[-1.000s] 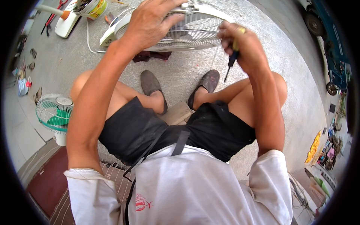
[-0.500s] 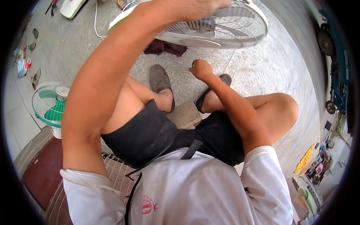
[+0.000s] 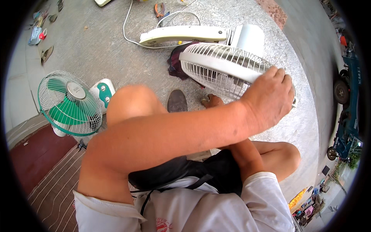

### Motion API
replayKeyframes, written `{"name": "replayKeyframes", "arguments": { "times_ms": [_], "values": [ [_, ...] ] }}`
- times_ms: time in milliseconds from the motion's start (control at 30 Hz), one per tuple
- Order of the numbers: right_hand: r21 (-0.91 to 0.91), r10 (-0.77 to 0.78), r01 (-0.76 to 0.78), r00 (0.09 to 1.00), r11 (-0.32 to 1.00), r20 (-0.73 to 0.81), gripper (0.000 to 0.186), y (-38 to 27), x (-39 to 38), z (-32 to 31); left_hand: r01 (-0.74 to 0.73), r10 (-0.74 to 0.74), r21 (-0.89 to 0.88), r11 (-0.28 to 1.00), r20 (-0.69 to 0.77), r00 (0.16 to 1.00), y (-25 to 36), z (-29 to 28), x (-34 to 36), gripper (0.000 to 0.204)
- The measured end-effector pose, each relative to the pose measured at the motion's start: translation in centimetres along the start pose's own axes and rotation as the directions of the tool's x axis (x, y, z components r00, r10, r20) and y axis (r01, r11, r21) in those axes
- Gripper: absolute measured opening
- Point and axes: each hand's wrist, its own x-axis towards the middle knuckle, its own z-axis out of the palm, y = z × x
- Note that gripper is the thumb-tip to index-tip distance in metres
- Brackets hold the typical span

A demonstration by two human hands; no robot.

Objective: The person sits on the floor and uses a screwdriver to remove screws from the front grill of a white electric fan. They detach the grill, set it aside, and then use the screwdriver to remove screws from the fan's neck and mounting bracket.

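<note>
Since the earlier frame, the white fan [image 3: 210, 65] has swung so that its column [image 3: 185, 35] and motor housing [image 3: 250, 38] show, and the left hand [image 3: 270, 96] has shifted to the right-hand end of the cage [image 3: 237, 72]. The white fan, largest of the items handled, extends leftward and away from this grip; we judge it already tipped over, with cage and housing apparently still joined, though any fasteners are too small to make out. Next in size, a green-bladed fan [image 3: 71, 100] stands well apart, far left of the grip. The left hand bends over the cage's edge, clasping it, its thumb hidden. Dark red cloth [image 3: 176, 63] lies left of the grip, partly behind the cage. The right hand [image 3: 213, 101], also left of the grip, is near the cage's lower side; it looks curled, but we cannot tell what, if anything, it pinches. Smallest, orange-handled pliers [image 3: 157, 10] lie well beyond the grip, leftward, near a white cord [image 3: 124, 26].
</note>
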Motion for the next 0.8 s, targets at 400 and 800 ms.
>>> {"name": "replayKeyframes", "arguments": {
  "times_ms": [400, 800],
  "values": [
    [-0.087, -0.075, 0.071, 0.996, 0.994, -0.041, 0.049, -3.3, 2.0, -1.0, 0.024, -0.021, 0.095, 0.995, -0.037, 0.999, 2.8, 1.6, 0.7, 0.028],
    [-0.013, -0.009, 0.413, 0.051, 0.911, 0.999, 0.062, -26.1, -12.5, -28.1, 0.104, -0.101, 0.006, 0.995, -0.170, 0.980, -0.6, 1.2, 0.1, 0.014]
  ]
}}
